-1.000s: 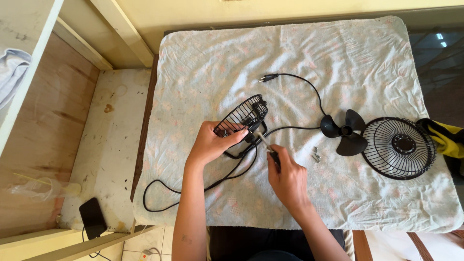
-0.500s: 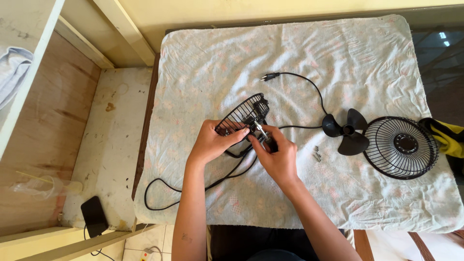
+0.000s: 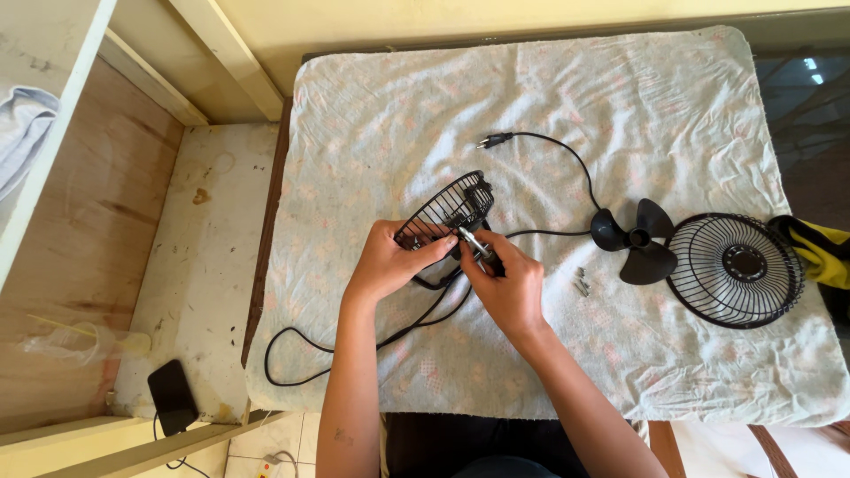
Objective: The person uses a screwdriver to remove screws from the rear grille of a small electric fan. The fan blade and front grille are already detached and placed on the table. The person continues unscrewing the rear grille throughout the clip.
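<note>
My left hand [image 3: 388, 261] grips the rim of a black wire fan guard [image 3: 447, 208] that stands tilted on its edge, attached to the fan's motor body. My right hand [image 3: 506, 285] holds a screwdriver [image 3: 476, 242], its metal tip against the centre of the guard. A black power cord [image 3: 354, 350] loops from the fan across the cloth, and its plug [image 3: 493, 139] lies farther back. To the right lie the black three-blade propeller [image 3: 633, 242] and a second round wire guard [image 3: 733, 269].
A pale flowered cloth [image 3: 620, 106] covers the table. Small screws [image 3: 581, 282] lie near the propeller. A yellow-and-black object [image 3: 819, 250] sits at the right edge. Left of the table are a wooden shelf [image 3: 88, 221], a dark phone [image 3: 171, 396] and a clear plastic cup [image 3: 84, 343].
My right hand moved up and left with the screwdriver, from beside the fan to its centre, where the tip now rests. My left hand stayed on the guard.
</note>
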